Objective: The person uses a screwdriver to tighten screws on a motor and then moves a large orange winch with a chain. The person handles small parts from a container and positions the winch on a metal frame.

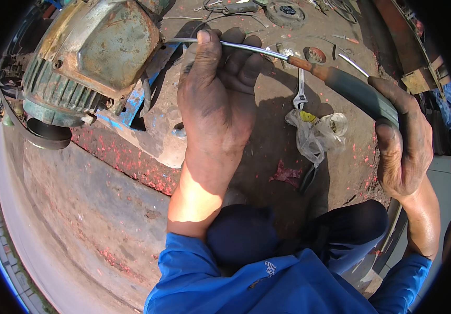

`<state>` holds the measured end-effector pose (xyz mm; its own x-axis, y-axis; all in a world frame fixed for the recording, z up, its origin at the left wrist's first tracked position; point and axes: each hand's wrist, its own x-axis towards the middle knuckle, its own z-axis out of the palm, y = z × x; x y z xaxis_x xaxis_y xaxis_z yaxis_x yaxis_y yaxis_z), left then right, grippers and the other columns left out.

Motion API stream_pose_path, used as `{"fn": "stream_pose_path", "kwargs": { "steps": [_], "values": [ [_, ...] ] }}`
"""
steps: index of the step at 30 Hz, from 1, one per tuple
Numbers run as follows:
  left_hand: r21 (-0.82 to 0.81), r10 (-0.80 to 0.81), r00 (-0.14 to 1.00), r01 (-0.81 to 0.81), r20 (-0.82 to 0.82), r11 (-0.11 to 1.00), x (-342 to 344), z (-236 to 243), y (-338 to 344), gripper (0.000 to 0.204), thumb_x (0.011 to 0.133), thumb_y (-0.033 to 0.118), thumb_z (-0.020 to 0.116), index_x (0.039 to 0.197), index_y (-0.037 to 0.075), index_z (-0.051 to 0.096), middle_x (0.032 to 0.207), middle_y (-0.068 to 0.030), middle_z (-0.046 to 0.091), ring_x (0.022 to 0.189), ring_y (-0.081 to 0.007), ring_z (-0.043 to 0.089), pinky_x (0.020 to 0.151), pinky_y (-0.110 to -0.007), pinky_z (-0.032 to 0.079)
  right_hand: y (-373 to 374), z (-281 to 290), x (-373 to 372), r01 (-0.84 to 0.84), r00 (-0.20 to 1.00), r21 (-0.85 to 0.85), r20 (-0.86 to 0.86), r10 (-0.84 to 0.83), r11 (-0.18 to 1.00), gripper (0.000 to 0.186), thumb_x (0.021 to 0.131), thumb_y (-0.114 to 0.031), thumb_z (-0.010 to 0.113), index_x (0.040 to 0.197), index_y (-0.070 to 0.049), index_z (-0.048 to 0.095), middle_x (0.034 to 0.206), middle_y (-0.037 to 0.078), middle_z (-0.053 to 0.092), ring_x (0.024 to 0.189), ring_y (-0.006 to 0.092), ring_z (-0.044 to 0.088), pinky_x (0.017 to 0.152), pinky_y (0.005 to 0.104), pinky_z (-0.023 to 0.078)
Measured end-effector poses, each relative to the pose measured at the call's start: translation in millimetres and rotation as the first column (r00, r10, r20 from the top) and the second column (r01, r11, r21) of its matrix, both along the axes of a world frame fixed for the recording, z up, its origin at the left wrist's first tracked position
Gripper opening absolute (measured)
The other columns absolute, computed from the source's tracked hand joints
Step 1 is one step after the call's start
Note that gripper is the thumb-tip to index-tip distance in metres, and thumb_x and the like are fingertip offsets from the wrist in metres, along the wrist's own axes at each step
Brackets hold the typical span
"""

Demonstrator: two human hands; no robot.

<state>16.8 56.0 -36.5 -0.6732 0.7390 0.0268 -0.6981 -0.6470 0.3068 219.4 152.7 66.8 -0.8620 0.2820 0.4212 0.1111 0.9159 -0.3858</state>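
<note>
My left hand [215, 91] grips the slim metal shaft of a long screwdriver-like tool [267, 52], thumb on top and fingers curled behind. My right hand [401, 136] is wrapped round its dark handle, which has a brown collar. The shaft's far end reaches the lower right corner area of a rusty green machine housing [107, 47] with cooling fins, at the upper left; whether it touches cannot be told. The housing rests by a blue metal bracket [131, 112]. Below the tool lie an adjustable wrench [300, 97] and a crumpled clear plastic bag [314, 138].
A round metal part [283, 13], cables, small tools and a red-brown cup [314, 55] lie along the top of the worn, red-flecked work surface [147, 206]. A black belt or hose [21, 120] hangs at the left. My bent knee [361, 220] is at the lower right.
</note>
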Motion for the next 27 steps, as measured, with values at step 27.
{"fn": "stream_pose_path", "kwargs": {
  "steps": [27],
  "values": [
    [-0.077, 0.017, 1.000, -0.015, 0.023, 0.997, 10.6, 17.3, 15.9, 0.023, 0.090, 0.025, 0.059, 0.098, 0.003, 0.058, 0.091, -0.0107, 0.065, 0.084, -0.0208, 0.065, 0.073, -0.032, 0.055, 4.5, 23.1, 6.7, 0.223, 0.974, -0.377, 0.125, -0.189, 0.899, 0.035, 0.094, -0.034, 0.050, 0.090, 0.000, 0.059, 0.059, 0.006, 0.048, 0.051, 0.0176, 0.043, 0.049, 0.0319, 0.039]
  ]
}}
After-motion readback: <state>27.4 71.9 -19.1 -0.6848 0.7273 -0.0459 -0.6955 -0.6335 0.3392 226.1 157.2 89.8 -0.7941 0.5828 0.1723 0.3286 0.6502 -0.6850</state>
